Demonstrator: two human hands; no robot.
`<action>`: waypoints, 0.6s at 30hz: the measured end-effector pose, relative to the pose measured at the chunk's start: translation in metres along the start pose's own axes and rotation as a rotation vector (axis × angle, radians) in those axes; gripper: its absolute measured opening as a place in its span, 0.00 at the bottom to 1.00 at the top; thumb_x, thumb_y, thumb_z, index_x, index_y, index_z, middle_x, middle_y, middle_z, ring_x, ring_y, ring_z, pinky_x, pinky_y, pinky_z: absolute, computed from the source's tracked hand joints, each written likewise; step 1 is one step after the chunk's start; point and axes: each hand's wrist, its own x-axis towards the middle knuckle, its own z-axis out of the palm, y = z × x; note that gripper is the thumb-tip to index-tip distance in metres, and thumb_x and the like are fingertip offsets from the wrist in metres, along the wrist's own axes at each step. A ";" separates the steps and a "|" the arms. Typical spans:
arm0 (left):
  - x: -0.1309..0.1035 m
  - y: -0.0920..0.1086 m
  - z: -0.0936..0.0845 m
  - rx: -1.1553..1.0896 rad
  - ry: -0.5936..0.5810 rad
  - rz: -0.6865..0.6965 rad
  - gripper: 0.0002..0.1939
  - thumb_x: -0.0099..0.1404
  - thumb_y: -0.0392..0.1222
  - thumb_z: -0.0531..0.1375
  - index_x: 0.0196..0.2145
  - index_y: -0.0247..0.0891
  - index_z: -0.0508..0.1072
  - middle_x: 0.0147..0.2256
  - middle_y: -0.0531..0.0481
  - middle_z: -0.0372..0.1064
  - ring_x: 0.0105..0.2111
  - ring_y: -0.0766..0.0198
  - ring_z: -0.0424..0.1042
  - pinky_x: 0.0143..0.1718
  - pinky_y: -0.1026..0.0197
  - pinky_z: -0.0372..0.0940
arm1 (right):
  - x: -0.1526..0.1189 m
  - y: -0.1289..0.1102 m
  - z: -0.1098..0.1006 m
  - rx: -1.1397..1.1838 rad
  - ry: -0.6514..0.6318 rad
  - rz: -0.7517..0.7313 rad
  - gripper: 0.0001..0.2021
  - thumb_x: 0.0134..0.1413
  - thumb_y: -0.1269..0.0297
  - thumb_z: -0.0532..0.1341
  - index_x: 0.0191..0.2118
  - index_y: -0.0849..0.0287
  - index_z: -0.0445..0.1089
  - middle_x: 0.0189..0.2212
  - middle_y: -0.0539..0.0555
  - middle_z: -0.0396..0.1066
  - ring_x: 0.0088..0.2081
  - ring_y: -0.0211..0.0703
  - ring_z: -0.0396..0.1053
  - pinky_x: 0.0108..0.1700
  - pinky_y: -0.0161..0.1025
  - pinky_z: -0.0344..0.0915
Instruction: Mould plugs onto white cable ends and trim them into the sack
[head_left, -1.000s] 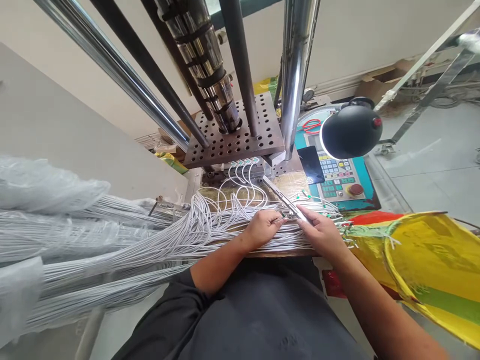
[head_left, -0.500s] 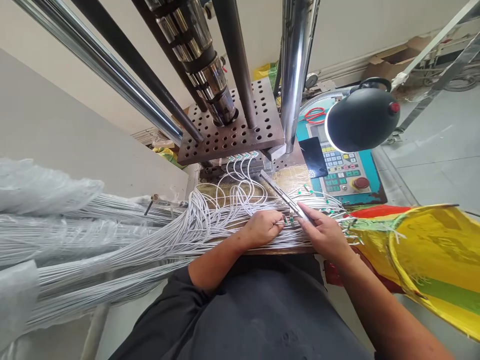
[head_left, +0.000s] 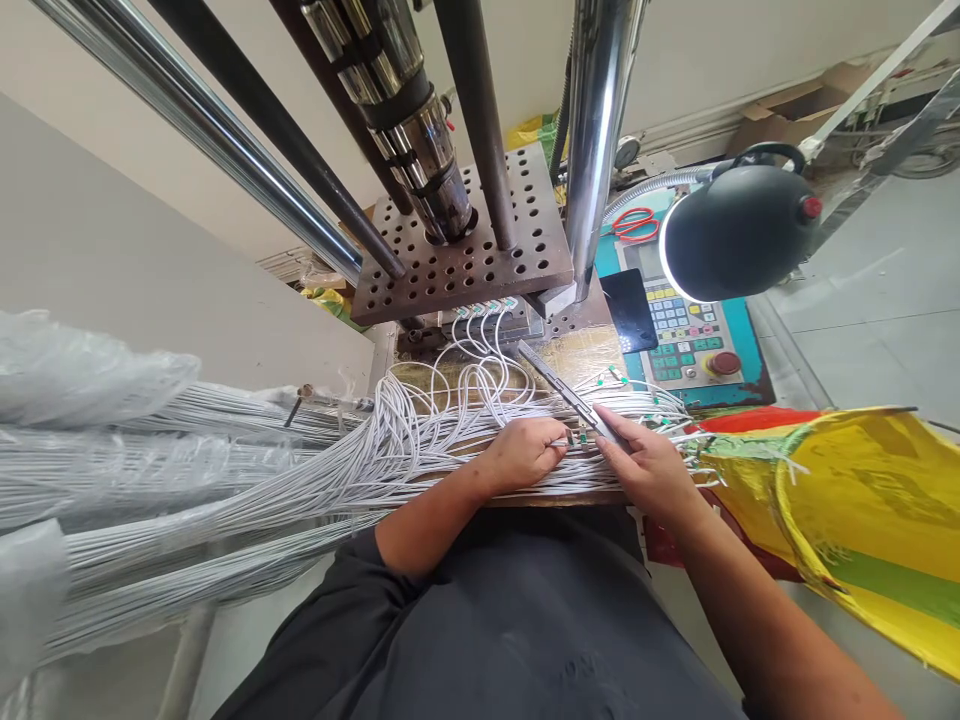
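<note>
My left hand (head_left: 523, 456) is closed in a pinch on a white cable whose small green-and-metal end (head_left: 571, 438) pokes out to the right. A long, narrow metal bar with slots along it (head_left: 559, 384) is gripped near its lower end by my right hand (head_left: 651, 468), thumb and fingers on either side. The bar slants up and left toward the press, its lower part beside the cable end. Whether they touch I cannot tell. Beneath both hands lies a thick spread of white cables (head_left: 420, 450), several with green ends on the right.
Ahead stands a press with a perforated steel plate (head_left: 465, 265); several cables run into the metal mould (head_left: 517, 325) below it. To the right are a control panel (head_left: 694, 345), a black lamp (head_left: 739, 235), red-handled scissors (head_left: 636, 224) and a yellow sack (head_left: 870, 500). Plastic-wrapped cable bundles (head_left: 127, 460) lie left.
The bar in my right hand has turned slightly, so its slotted face shows darker. Both hands keep nearly the same place and grip. The view has shifted a little.
</note>
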 end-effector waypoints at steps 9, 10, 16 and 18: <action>0.000 0.001 0.000 -0.014 0.033 -0.033 0.08 0.70 0.38 0.55 0.37 0.39 0.75 0.35 0.48 0.74 0.36 0.61 0.72 0.41 0.60 0.64 | 0.005 -0.003 0.002 -0.080 0.025 0.056 0.29 0.53 0.57 0.67 0.62 0.55 0.73 0.56 0.55 0.76 0.57 0.56 0.74 0.61 0.48 0.70; 0.001 0.001 0.000 -0.022 0.041 -0.031 0.09 0.71 0.39 0.55 0.36 0.38 0.75 0.34 0.48 0.74 0.36 0.61 0.71 0.41 0.60 0.64 | 0.006 -0.005 0.003 -0.084 0.041 0.068 0.29 0.52 0.57 0.67 0.61 0.55 0.74 0.55 0.55 0.76 0.56 0.57 0.75 0.61 0.48 0.70; 0.003 0.000 -0.006 -0.203 0.089 -0.009 0.18 0.74 0.48 0.55 0.28 0.37 0.71 0.33 0.48 0.72 0.35 0.63 0.70 0.42 0.60 0.64 | 0.007 -0.010 0.008 -0.100 0.086 0.053 0.25 0.54 0.57 0.66 0.58 0.56 0.76 0.53 0.56 0.77 0.54 0.57 0.76 0.61 0.50 0.70; 0.004 -0.001 -0.010 -0.271 0.142 -0.082 0.20 0.74 0.51 0.55 0.27 0.37 0.70 0.33 0.48 0.71 0.34 0.63 0.69 0.41 0.60 0.65 | 0.007 -0.010 0.008 -0.101 0.082 0.051 0.26 0.53 0.56 0.67 0.58 0.56 0.76 0.53 0.56 0.77 0.55 0.57 0.76 0.61 0.50 0.70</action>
